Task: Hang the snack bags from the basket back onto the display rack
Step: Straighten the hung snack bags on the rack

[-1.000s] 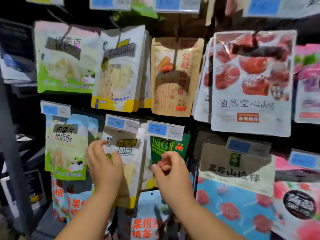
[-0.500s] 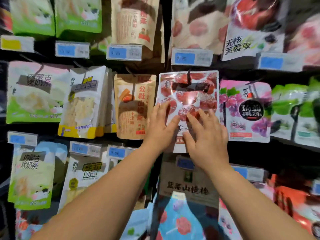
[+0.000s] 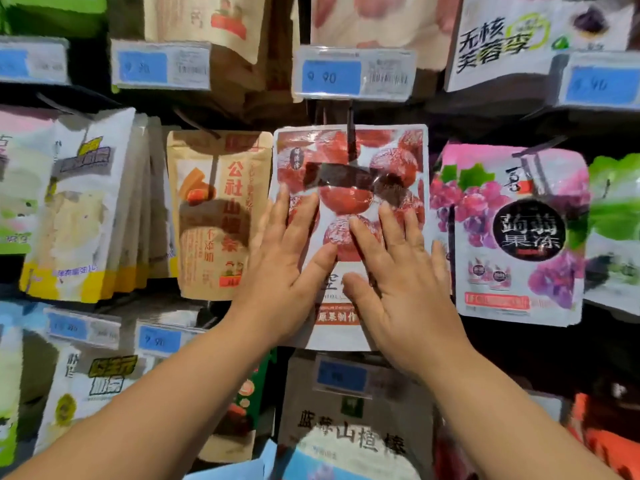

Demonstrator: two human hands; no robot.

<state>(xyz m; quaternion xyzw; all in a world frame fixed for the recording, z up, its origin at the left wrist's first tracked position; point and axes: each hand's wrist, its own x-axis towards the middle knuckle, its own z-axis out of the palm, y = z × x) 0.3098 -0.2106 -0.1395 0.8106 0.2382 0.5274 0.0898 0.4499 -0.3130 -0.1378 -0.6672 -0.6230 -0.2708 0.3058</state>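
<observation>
A white snack bag with red hawthorn fruit printed on it (image 3: 349,161) hangs from a black hook on the display rack, just below a blue price tag (image 3: 351,74). My left hand (image 3: 287,268) lies flat on the bag's left half with straight fingers. My right hand (image 3: 398,278) lies flat on its right half, fingers spread. Both palms press against the front of the bag and neither grips it. No basket is in view.
A tan hawthorn-strip bag (image 3: 218,209) hangs to the left, a purple grape-jelly bag (image 3: 512,233) to the right. White and yellow bags (image 3: 90,220) hang farther left. A grey and blue bag (image 3: 349,431) hangs below. More bags and price tags fill the upper row.
My hands rose from the lower row of bags to the red-fruit bag and settled flat on it. The view tilted upward and moved closer to the rack.
</observation>
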